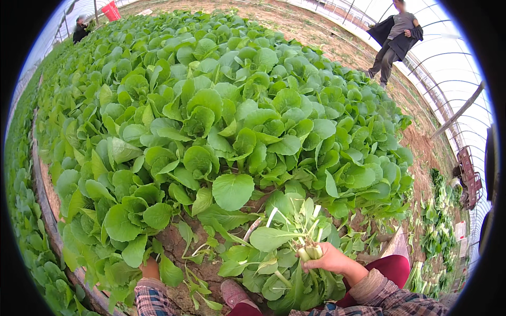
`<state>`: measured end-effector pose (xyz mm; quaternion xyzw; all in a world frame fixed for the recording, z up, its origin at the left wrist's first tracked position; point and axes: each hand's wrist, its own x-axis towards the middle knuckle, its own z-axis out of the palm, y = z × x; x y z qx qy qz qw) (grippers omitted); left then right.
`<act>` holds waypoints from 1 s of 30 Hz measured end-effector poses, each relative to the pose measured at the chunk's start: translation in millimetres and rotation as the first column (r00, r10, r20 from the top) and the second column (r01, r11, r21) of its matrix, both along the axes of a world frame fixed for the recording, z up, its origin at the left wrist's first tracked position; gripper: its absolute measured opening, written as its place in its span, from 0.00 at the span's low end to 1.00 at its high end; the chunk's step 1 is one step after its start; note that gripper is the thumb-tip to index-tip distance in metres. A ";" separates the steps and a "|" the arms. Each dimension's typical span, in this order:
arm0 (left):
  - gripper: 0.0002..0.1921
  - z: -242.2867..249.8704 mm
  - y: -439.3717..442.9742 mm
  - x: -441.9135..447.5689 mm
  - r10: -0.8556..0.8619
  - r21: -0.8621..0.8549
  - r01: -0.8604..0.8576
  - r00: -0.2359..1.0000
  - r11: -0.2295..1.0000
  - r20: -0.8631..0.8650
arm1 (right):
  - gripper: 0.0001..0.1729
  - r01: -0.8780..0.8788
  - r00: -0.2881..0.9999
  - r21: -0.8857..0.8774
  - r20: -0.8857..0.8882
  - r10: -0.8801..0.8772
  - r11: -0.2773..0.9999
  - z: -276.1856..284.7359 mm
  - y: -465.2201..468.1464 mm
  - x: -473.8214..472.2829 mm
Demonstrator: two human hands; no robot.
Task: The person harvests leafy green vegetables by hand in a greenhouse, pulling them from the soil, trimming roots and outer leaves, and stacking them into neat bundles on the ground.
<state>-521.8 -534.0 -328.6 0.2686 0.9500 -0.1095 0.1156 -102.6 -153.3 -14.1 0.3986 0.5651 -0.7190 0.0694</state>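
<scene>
My right hand (330,258) grips a small bunch of leafy greens (312,252) around the pale cut stem bases. The leaves of that bunch hang down below the hand, above loose leaves on the soil. At lower left, my left hand (150,269) reaches in at the base of a standing green plant (130,221). Leaves cover its fingers, so what they touch is hidden. Trimmed leaves and stalks (201,251) lie on the brown soil (174,237) between the two hands.
A dense bed of greens (237,98) fills the view ahead. Harvested greens (435,221) lie along the right, near a reddish cart (469,177). One person (395,37) stands at upper right; another (80,31) is far left by a red bucket (111,11). A slanted pole (458,110) leans at right.
</scene>
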 end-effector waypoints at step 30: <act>0.29 134.2 56.4 73.3 0.025 0.005 -0.032 0.861 0.999 0.509 | 0.23 0.134 0.966 0.192 -0.244 -0.085 0.972 65.1 -19.4 26.7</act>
